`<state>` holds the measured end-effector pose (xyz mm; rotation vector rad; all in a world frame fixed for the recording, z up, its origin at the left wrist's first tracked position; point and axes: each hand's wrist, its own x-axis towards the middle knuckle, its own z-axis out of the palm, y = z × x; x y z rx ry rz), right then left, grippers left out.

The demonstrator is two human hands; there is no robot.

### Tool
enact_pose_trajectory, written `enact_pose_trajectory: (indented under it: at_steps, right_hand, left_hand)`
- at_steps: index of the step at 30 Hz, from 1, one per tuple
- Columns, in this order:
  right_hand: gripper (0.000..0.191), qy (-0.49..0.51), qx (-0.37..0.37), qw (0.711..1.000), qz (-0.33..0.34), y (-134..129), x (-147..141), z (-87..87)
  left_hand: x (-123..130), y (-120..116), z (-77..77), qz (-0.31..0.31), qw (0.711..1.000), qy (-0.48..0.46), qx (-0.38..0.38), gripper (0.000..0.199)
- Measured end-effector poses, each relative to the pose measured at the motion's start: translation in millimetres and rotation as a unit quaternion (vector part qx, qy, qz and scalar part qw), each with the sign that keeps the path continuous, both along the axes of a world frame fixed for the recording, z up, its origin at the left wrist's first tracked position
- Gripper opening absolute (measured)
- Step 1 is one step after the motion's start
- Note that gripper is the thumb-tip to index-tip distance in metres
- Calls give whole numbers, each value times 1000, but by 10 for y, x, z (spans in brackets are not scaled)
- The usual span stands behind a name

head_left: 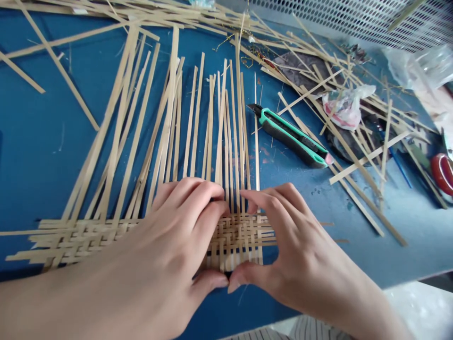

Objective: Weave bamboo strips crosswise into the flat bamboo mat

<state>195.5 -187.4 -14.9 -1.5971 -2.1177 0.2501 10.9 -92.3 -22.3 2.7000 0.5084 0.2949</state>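
Observation:
A woven mat of bamboo strips (244, 233) lies across the blue table near me, its long upright strips (231, 141) fanning out loose toward the far side. My left hand (177, 236) covers the mat's middle, fingers curled over the far edge of the weave and thumb at the near edge. My right hand (293, 236) spans the right end the same way, its bent fingers beside the last upright strips. Both thumb tips nearly meet below the near edge. The left palm hides part of the weave.
A green and black utility knife (293, 137) lies beyond my right hand, blade out. Loose bamboo strips (361, 156) pile up at the right and along the back. A crumpled plastic bag (345, 106) and red-handled scissors (442, 174) are among them. A perforated metal panel (336, 19) stands behind.

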Motion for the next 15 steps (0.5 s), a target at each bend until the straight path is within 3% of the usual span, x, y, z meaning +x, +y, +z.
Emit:
enact_pose_trajectory:
  at_steps: [15]
  right_hand:
    - [53,18,-34,999,-2,1,4,-15]
  left_hand:
    - [6,-5,-28,-4,1000,-1,-20,39]
